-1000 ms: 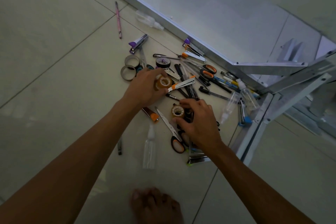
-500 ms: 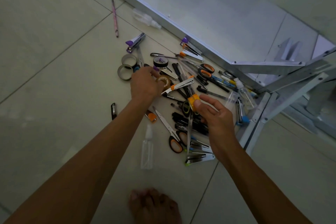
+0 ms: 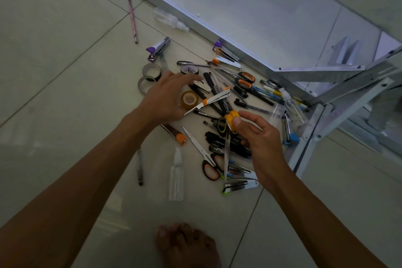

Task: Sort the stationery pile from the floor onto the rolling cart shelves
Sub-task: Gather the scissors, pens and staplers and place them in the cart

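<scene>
The stationery pile (image 3: 219, 115) lies on the floor (image 3: 65, 93) just beside the cart (image 3: 315, 115), whose metal frame and lower shelf edge run along its far side; nothing from the pile shows on the shelves in view. The right hand (image 3: 258, 137) pinches the yellow handle of a pair of scissors (image 3: 227, 137) between thumb and fingers, the blades hanging down toward the pile. The left hand (image 3: 167, 98) is spread with straight fingers over a brown tape roll (image 3: 189, 99); whether it touches the roll I cannot tell. The hands are apart. I judge the pile to be light, hard things that tangle: pens, staplers, cutters and scissors lie crossed over one another, so lifting one may drag a neighbour. Scissors are stiff and best taken by the handle loops, as the right hand does, with the points kept away from the bare foot (image 3: 187, 246) below. The tape roll is rigid and light; fingers through the core or round the rim should hold it surely. The clear bottle (image 3: 176, 178) nearer the foot looks thin-walled and slippery, best grasped round the body. Pens roll, so several gathered side by side in one grip would likely serve better than picking singly.
</scene>
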